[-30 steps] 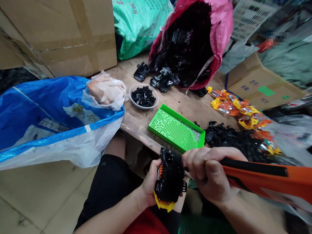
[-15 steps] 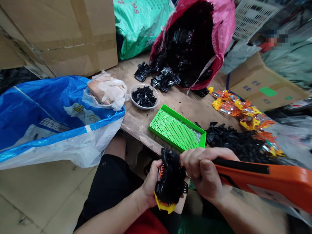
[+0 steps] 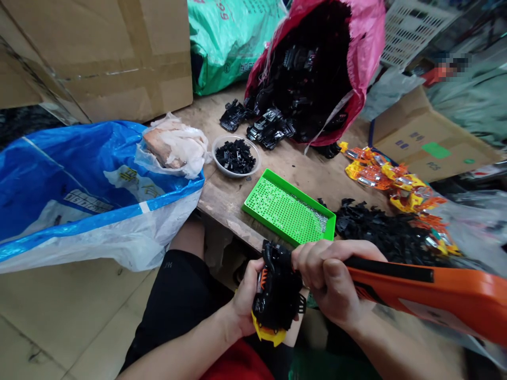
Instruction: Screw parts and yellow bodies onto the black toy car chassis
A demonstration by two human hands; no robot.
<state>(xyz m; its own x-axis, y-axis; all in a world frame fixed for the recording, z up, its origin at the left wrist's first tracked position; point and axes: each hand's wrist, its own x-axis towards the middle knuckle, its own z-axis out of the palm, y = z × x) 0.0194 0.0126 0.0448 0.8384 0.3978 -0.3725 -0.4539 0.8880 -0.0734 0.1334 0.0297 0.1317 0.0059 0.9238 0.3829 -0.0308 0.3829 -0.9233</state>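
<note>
Black-and-yellow toy part (image 3: pixel 277 290), one: gripped in our curled left hand (image 3: pixel 245 301). Orange tool (image 3: pixel 459 295), one: our right hand (image 3: pixel 335 279) closed round it. Green tray (image 3: pixel 272 227): on the worktop (image 3: pixel 222 203).

We sit in a cramped workshop, most likely a small assembly room for plastic toys. A worn wooden surface (image 3: pixel 224 203) holds a green perforated tray (image 3: pixel 285 206) of tiny metal pieces, a bowl (image 3: pixel 236 157) of small black parts and a pile of orange and yellow shells (image 3: pixel 390 177). A pink sack (image 3: pixel 366 37) spills black molded car bodies (image 3: pixel 271 128) beside us, while large taped cartons (image 3: pixel 119 58) and a white crate (image 3: pixel 412 31) crowd the edges above a tiled floor (image 3: pixel 79 316).
</note>
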